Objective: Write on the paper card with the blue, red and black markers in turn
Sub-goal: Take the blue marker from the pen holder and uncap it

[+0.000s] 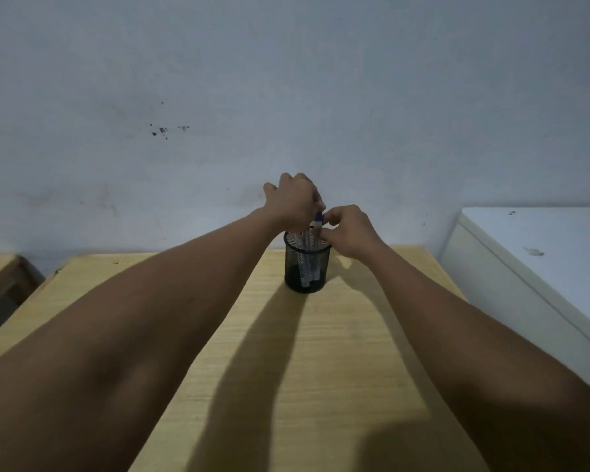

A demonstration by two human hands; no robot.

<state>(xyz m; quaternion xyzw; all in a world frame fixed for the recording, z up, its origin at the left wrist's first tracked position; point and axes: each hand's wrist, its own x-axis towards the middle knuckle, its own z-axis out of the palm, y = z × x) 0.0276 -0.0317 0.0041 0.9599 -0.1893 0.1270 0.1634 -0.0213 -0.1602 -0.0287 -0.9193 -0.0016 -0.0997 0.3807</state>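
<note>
A black mesh pen cup (307, 267) stands at the far middle of the wooden table (321, 369), with several markers upright inside it. The blue-capped marker (318, 219) sticks up above the rim. My left hand (295, 201) hovers over the cup with its fingers closed around the blue marker's top. My right hand (349, 233) is at the cup's right rim, its fingertips pinching the same marker just under the cap. No paper card is in view.
A grey wall (286, 97) rises right behind the table. A white cabinet or appliance (542, 267) stands to the right of the table. A second wooden surface (0, 277) sits at the left edge.
</note>
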